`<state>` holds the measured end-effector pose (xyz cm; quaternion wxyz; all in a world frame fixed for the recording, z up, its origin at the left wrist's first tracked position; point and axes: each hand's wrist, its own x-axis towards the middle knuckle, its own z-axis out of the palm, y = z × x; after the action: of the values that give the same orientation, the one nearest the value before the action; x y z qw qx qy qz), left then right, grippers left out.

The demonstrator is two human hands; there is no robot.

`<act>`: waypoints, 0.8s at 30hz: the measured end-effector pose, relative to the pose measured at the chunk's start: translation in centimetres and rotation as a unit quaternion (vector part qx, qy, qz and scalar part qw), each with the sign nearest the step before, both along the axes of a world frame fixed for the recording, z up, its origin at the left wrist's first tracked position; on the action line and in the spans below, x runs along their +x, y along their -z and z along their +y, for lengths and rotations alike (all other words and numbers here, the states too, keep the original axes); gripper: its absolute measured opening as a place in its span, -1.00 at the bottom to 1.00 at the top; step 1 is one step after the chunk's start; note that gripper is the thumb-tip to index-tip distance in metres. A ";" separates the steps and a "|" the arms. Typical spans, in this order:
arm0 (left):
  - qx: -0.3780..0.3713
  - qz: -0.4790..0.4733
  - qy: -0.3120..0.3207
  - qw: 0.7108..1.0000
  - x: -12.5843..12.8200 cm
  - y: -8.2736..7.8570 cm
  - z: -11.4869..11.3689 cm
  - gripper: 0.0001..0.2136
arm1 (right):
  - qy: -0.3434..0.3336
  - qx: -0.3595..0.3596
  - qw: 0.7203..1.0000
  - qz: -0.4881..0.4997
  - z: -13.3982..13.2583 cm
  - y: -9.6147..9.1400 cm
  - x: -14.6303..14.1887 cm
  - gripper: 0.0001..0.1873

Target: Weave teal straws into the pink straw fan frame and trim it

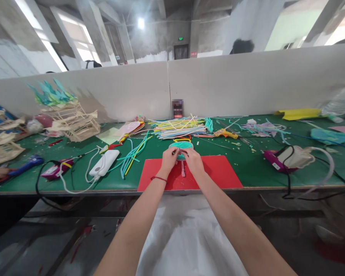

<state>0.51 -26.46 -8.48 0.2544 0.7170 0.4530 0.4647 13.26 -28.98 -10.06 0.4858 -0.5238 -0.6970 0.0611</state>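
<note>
Both hands meet over a red sheet [218, 172] at the table's front edge. My left hand [170, 159] is closed in a pinch, with fingertips at the lower edge of a flat teal-green piece [181, 145]. Beside it, my right hand [194, 160] pinches at the same spot. Something small and pinkish seems to be between the fingertips, too small to make out. A pink strip [183, 169] hangs down below the hands onto the red sheet. Just behind the teal piece lie scissors with yellow and red handles [182, 138].
Behind lies a heap of coloured sticks [181, 126], with a yellow glue gun [225, 133] to its right. Leftward are loose teal strips [135, 153], a white power bank [104, 163] with cables, and stick-built frames [77, 122]. A phone [177, 108] leans on the partition [232, 84].
</note>
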 end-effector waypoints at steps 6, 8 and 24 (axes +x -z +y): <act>0.042 0.039 -0.001 0.998 0.1 -0.2 -0.2 -0.78 | 0.028 -0.003 0.999 -0.044 -0.1 0.2 0.1 -0.70; 0.050 0.048 -0.002 0.998 0.1 -0.2 -0.2 -0.78 | 0.031 -0.003 0.998 -0.056 -0.1 0.2 0.1 -0.69; 0.068 0.083 -0.009 0.994 0.0 0.1 0.0 -0.77 | 0.037 -0.009 0.996 -0.080 0.0 0.2 0.2 -0.73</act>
<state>0.54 -26.41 -8.55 0.1621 0.7649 0.4461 0.4354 13.45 -28.95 -10.22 0.4255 -0.5566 -0.7135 0.0071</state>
